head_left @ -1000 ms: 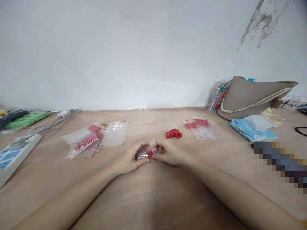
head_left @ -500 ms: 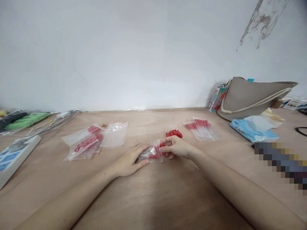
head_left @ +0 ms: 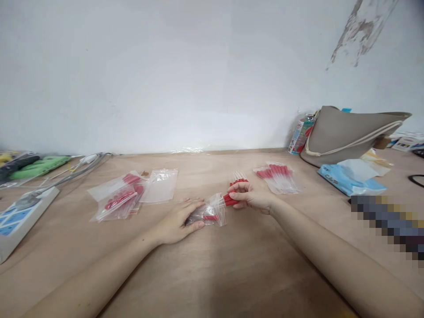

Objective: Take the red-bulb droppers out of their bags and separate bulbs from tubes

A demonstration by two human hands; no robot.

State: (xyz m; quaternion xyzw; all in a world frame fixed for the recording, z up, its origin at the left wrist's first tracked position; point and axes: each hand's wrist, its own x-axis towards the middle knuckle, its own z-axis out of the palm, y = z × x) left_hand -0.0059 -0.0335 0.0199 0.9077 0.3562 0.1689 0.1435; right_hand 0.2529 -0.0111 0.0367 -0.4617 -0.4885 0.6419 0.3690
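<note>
My left hand [head_left: 183,221] lies flat on the table with thumb and fingers spread. It covers the left end of a clear zip bag [head_left: 198,215], which has some red-handled sticks inside. At the bag's right end, my right hand [head_left: 252,197] pinches a bundle of red-handled sticks [head_left: 229,199]. Their thin pale ends still reach into the bag's mouth. Just behind my right hand lies a loose group of the same sticks [head_left: 239,176], pale ends pointing away and partly hidden by my fingers.
Filled zip bags [head_left: 115,201] and an empty-looking one [head_left: 160,185] lie left; more filled bags [head_left: 281,179] lie right. Farther right are blue tissues [head_left: 347,179], a grey bag [head_left: 351,132] and a pixelated patch [head_left: 387,225]. A power strip [head_left: 28,216] is far left.
My right hand has moved rightward and slightly up, drawing the red handles out past the bag's edge. My left hand remains on the bag.
</note>
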